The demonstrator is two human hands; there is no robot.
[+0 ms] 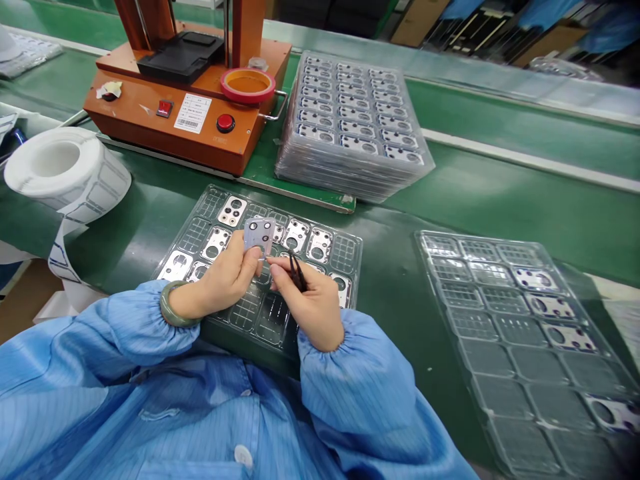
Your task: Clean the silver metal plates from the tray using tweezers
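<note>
Head view: a thin, pale plate (pixel 259 235) with dark-ringed round holes is held above the near tray (pixel 245 312), pinched between the left hand's (pixel 225 275) closed fingers; the right hand's (pixel 313 300) fingers close around black tweezers (pixel 296 270).

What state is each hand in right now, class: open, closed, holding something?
Left hand: closed, holding a thin pale piece.
Right hand: closed, holding black tweezers, fingertips near that piece's lower edge.

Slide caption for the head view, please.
Two bare hands hold a small translucent plate above a clear plastic tray.
</note>
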